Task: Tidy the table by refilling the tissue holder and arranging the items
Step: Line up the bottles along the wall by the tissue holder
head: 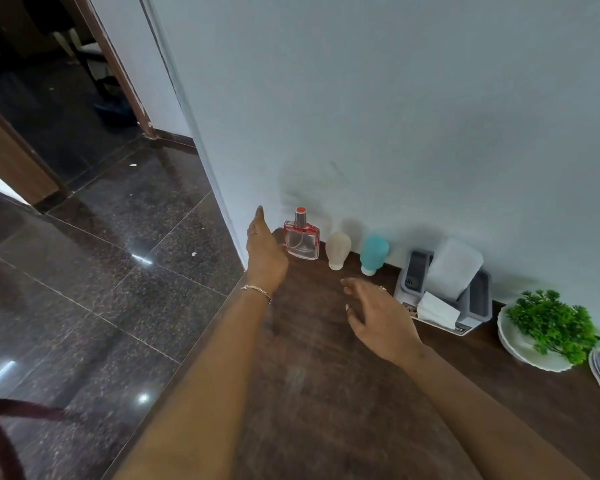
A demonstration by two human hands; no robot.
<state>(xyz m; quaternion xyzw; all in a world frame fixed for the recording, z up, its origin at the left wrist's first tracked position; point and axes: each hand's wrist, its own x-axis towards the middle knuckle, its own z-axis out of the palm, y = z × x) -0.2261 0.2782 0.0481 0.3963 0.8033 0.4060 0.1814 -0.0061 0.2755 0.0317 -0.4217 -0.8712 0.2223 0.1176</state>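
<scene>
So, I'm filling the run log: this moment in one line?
left hand: open, beside perfume bottle | right hand: open, empty | tissue holder: filled

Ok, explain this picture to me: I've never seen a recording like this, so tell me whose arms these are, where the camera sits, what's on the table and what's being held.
There is no machine here. The camera is worn on a person's head and looks down, so the two bare arms are the wearer's own. The left hand is open beside a clear perfume bottle with a red cap. The right hand hovers open over the brown table. Neither holds anything. Along the wall stand a beige bottle, a blue bottle, a grey tissue holder with white tissues sticking out, and a white plate bearing a green plant.
</scene>
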